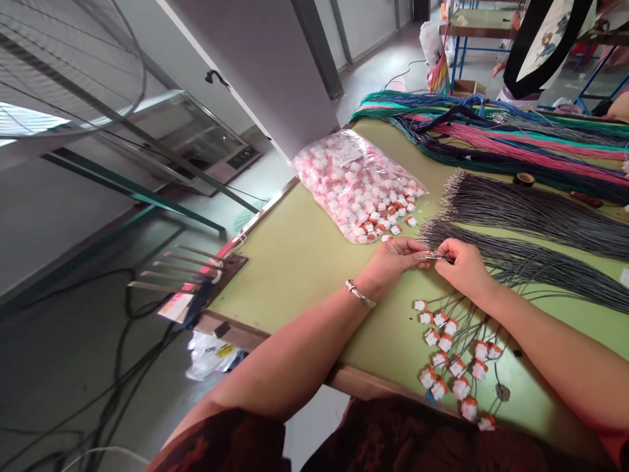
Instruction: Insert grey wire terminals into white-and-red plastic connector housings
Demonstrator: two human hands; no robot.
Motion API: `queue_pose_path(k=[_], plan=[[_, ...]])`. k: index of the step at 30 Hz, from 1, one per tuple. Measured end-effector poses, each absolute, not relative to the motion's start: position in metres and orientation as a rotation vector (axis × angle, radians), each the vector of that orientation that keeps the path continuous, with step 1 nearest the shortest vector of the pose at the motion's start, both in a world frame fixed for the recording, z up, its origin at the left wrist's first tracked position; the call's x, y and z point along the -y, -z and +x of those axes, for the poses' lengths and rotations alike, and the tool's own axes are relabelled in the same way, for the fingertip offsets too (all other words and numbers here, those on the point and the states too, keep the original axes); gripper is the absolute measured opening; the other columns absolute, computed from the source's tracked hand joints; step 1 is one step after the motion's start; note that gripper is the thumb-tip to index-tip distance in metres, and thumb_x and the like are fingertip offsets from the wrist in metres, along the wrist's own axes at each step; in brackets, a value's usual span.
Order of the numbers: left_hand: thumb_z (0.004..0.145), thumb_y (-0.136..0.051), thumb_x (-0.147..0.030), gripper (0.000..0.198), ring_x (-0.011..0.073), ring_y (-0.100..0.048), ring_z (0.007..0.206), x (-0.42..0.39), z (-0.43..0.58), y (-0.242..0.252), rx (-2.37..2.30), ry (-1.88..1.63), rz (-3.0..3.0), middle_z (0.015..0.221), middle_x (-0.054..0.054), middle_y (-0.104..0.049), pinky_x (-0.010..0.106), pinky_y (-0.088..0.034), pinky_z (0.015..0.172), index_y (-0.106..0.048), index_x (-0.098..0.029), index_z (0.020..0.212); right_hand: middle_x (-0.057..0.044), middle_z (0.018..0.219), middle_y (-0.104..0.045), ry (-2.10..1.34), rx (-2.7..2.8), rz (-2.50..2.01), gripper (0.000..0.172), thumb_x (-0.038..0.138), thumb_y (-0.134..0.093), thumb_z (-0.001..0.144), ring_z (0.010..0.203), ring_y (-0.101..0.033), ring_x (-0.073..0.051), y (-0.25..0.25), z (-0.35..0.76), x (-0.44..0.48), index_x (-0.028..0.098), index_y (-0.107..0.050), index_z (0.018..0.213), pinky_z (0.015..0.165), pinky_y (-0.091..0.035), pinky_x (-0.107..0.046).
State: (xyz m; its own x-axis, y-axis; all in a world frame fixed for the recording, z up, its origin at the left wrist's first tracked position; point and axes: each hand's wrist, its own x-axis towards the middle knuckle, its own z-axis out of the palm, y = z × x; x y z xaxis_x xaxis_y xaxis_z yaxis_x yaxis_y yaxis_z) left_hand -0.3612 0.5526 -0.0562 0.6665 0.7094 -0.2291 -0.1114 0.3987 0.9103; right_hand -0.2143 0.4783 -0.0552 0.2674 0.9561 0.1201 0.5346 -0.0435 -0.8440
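Observation:
My left hand (397, 259) and my right hand (460, 263) meet over the green table (289, 262), both closed on thin dark wires with silvery metal ends (432, 256). Two bundles of dark grey wires (535, 210) lie just beyond and to the right, their metal tips toward my hands. Behind my left hand rests a clear bag of white connectors (344, 177), with several white and orange ones at its mouth. Below my right hand, several wires with white and orange connectors (457, 367) spread to the table's near edge.
Long blue, green and pink wires (491, 137) cover the far right, with a tape roll (525, 178) nearby. A rack with metal prongs (206, 275) sits at the left table edge. A wire-guard fan (73, 65) is at upper left. Another person (545, 46) is beyond the table.

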Motion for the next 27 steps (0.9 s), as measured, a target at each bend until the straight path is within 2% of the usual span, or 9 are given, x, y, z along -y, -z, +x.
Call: queue_pose_path(k=[6,9,14,18,20,23,27], plan=[[0.049,-0.087,-0.030,0.036,0.0095,-0.061,0.060,-0.551,-0.358,0.059,-0.682,-0.605,1.041,0.069,0.004,-0.070,0.023,-0.051,0.063,-0.068,-0.010,0.072,0.003,0.050,-0.050,-0.640,1.356,-1.699,0.007,0.025,-0.053,0.062,0.046,-0.037,-0.009,0.059,-0.219,-0.481,0.019,-0.051,0.061,0.046,-0.028,-0.023],[0.053,-0.085,-0.032,0.035,0.0102,-0.062,0.061,-0.551,-0.360,0.059,-0.688,-0.611,1.073,0.069,0.004,-0.070,0.023,-0.050,0.063,-0.067,-0.011,0.075,0.004,0.049,-0.049,-0.698,1.324,-1.663,0.008,0.025,-0.054,0.062,0.046,-0.035,-0.008,0.058,-0.217,-0.480,0.018,-0.052,0.061,0.045,-0.028,-0.023],[0.066,-0.076,-0.029,0.017,0.0098,-0.058,0.054,-0.546,-0.370,0.047,-0.589,-0.261,1.569,0.065,0.003,-0.068,0.021,-0.046,0.054,-0.069,-0.015,0.074,0.000,0.055,-0.056,-0.763,1.185,-1.590,0.020,0.035,-0.057,0.073,0.051,-0.045,-0.010,0.053,-0.206,-0.479,0.016,-0.059,0.065,0.050,-0.034,-0.023],[0.071,-0.071,-0.027,0.010,0.0125,-0.060,0.063,-0.549,-0.383,0.032,-0.221,-0.044,1.977,0.076,0.004,-0.070,0.022,-0.045,0.058,-0.074,-0.019,0.075,0.001,0.059,-0.058,-0.826,1.111,-1.549,0.028,0.038,-0.065,0.070,0.047,-0.043,-0.009,0.053,-0.203,-0.480,0.014,-0.066,0.084,0.047,-0.034,-0.023],[0.075,-0.067,-0.028,0.011,0.0137,-0.059,0.064,-0.559,-0.390,0.029,-0.414,-0.287,2.121,0.074,0.005,-0.069,0.023,-0.045,0.061,-0.073,-0.019,0.073,0.001,0.061,-0.059,-0.826,1.125,-1.497,0.031,0.036,-0.066,0.068,0.047,-0.043,-0.008,0.054,-0.205,-0.480,0.014,-0.065,0.091,0.047,-0.034,-0.023],[0.079,-0.058,-0.021,0.013,0.0160,-0.056,0.067,-0.578,-0.398,0.032,-0.975,-0.650,2.277,0.074,0.005,-0.065,0.027,-0.045,0.067,-0.071,-0.018,0.079,-0.001,0.064,-0.063,-0.798,1.143,-1.473,0.027,0.034,-0.067,0.067,0.050,-0.048,-0.010,0.055,-0.208,-0.479,0.015,-0.066,0.086,0.049,-0.038,-0.024],[0.079,-0.049,-0.012,0.023,0.0195,-0.057,0.082,-0.591,-0.397,0.043,-1.102,-0.471,2.497,0.089,0.008,-0.061,0.031,-0.046,0.076,-0.070,-0.017,0.087,-0.004,0.066,-0.066,-0.839,1.124,-1.504,0.026,0.036,-0.065,0.069,0.051,-0.050,-0.011,0.056,-0.209,-0.477,0.015,-0.069,0.084,0.048,-0.040,-0.025]])
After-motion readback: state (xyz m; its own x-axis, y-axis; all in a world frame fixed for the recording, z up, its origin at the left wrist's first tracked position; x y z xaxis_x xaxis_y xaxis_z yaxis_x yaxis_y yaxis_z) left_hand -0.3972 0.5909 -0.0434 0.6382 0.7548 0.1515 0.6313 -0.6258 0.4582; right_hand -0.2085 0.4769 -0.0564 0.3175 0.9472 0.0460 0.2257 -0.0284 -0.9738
